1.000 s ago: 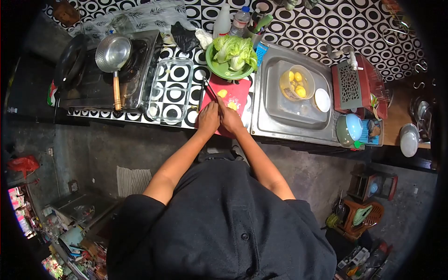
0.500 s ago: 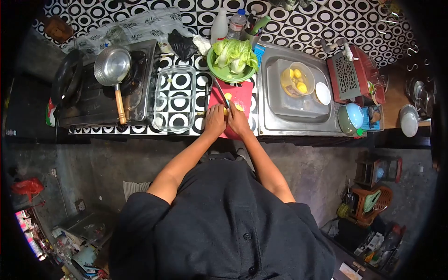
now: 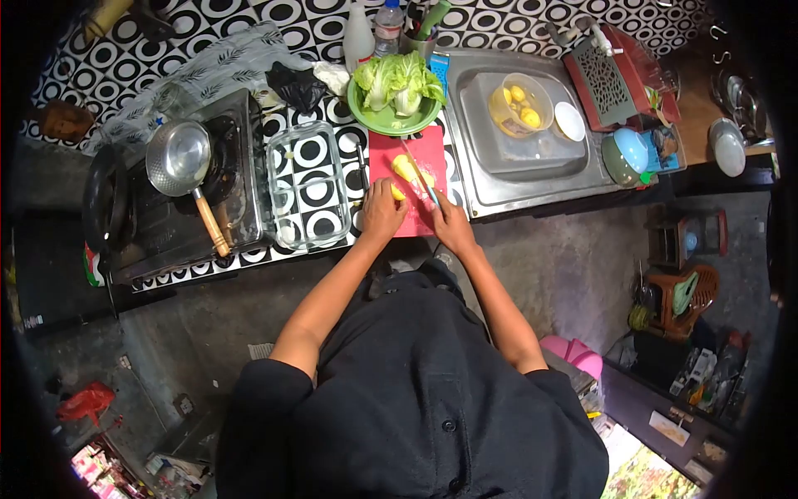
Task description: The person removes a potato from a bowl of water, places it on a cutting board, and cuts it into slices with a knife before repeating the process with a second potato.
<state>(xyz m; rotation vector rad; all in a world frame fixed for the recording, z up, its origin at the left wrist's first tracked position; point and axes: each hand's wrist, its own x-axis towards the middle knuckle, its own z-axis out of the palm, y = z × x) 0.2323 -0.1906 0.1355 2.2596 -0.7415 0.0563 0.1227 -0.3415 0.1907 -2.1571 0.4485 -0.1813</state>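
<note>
From the head view I see my left hand [image 3: 381, 209] curled over a yellow potato piece [image 3: 397, 190] at the near left edge of the red cutting board [image 3: 405, 148], pinning it down, while my right hand [image 3: 451, 223] is clenched round the knife [image 3: 418, 173], whose blade runs up toward 11 o'clock across the board. A second ago both hands sat pressed together over the board with the blade out to the left; now they have drawn apart, the right hand has dropped toward 4 o'clock of the left, and the blade lies right of the held piece, beside another yellow piece [image 3: 404, 166] at 12 o'clock of it. I judge one cut is finished and the knife is being reset for another. At 12 o'clock of the board stands the green plate [image 3: 394, 121] of cabbage; at 2 o'clock, in the sink [image 3: 532, 158], a tub of yellow potatoes [image 3: 520, 108]; at 9 o'clock, a glass dish [image 3: 309, 185]
</note>
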